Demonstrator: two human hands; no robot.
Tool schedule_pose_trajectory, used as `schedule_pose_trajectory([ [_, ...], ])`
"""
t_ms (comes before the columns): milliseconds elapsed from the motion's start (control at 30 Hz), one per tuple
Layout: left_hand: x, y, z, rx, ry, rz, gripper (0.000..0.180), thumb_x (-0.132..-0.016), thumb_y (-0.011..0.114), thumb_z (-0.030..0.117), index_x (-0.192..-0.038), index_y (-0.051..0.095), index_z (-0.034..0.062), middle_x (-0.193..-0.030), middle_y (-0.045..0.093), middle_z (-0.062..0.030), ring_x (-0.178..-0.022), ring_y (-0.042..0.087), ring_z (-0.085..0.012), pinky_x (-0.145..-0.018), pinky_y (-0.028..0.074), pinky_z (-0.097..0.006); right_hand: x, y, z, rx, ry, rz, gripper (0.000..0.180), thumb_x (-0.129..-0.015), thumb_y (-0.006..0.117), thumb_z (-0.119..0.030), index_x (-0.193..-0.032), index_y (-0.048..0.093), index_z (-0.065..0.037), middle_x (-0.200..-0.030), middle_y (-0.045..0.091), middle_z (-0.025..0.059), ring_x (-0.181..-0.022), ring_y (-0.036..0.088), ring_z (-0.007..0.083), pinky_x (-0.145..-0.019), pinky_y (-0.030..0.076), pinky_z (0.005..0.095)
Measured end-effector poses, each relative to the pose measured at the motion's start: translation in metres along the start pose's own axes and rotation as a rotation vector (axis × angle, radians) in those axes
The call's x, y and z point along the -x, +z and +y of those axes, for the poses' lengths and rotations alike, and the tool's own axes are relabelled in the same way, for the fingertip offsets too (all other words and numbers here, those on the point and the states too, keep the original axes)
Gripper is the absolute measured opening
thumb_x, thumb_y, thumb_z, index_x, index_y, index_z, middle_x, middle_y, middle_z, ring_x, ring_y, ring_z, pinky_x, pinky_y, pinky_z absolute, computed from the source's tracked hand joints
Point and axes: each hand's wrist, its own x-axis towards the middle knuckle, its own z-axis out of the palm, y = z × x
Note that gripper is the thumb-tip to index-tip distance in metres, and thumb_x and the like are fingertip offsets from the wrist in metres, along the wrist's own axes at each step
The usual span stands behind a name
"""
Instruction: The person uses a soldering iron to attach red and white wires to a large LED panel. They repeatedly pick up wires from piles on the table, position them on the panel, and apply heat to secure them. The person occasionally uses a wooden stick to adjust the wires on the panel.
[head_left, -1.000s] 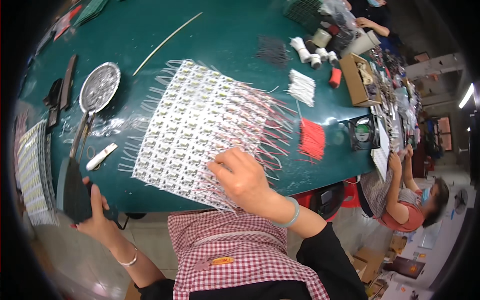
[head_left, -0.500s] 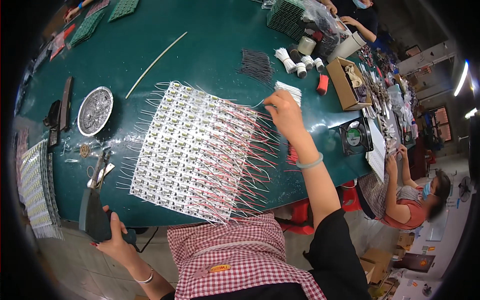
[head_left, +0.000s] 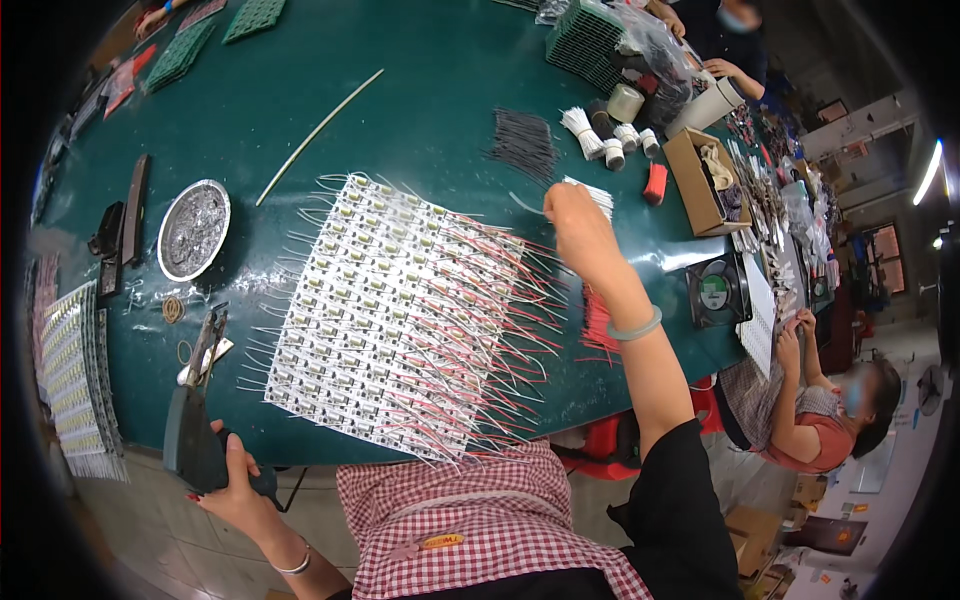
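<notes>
My left hand (head_left: pixel 243 490) is wrapped round the handle of a dark green soldering gun (head_left: pixel 190 440), its metal tip pointing away from me over the table's near edge. Between the pinched fingers of my right hand (head_left: pixel 588 232) is a thin pale wire (head_left: pixel 526 204), its free end sticking out to the left. A large panel of white circuit boards (head_left: pixel 350 300) lies in front of me, with white wire ends along its left side and red and white wires along its right. My right hand is beside a bundle of white wires (head_left: pixel 597 197), partly covering it.
Red wires (head_left: pixel 598 330) lie by my right forearm; black wires (head_left: pixel 523 140) lie farther off. A metal bowl (head_left: pixel 187 277) stands left of the panel. Rightward are a cardboard box (head_left: pixel 688 185) and a black fan (head_left: pixel 714 290). A co-worker (head_left: pixel 815 430) sits at the right.
My right hand has shifted slightly right, carrying the wire's free end away from the panel's far right corner. My left hand still grips the soldering gun. The view has shifted slightly.
</notes>
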Motion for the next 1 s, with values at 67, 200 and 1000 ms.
schedule_pose_trajectory([
  [67,0.0,0.005,0.004,0.007,0.012,0.019,0.025,-0.086,0.066,-0.001,-0.109,0.065,-0.0099,-0.086,0.065,-0.0091,-0.055,0.046,-0.0065,-0.048,0.032,-0.022,-0.002,-0.01,0.007,0.052,0.028,0.024,0.02,-0.076,0.058,0.007,-0.092,0.052,-0.004,-0.088,0.056,0.0141,-0.089,0.054,0.0354,-0.075,0.045,0.0458],
  [200,-0.005,-0.004,-0.002,-0.017,0.03,0.019,0.027,-0.086,0.066,0.0,-0.11,0.065,-0.01,-0.084,0.064,-0.0087,-0.054,0.045,-0.0067,-0.048,0.032,-0.022,0.015,-0.027,0.024,0.093,0.187,0.021,0.008,-0.087,0.056,0.002,-0.093,0.052,-0.002,-0.089,0.056,0.0156,-0.089,0.054,0.0358,-0.076,0.044,0.0449],
  [1000,-0.003,0.024,0.028,0.017,0.076,0.011,0.028,-0.075,0.077,-0.006,-0.1,0.065,-0.0054,-0.079,0.062,-0.0073,-0.06,0.052,-0.0157,-0.05,0.04,-0.027,0.031,-0.011,0.027,0.359,0.209,-0.094,0.008,-0.077,0.061,-0.003,-0.083,0.067,-0.002,-0.091,0.066,0.0143,-0.094,0.064,0.0311,-0.073,0.052,0.044],
])
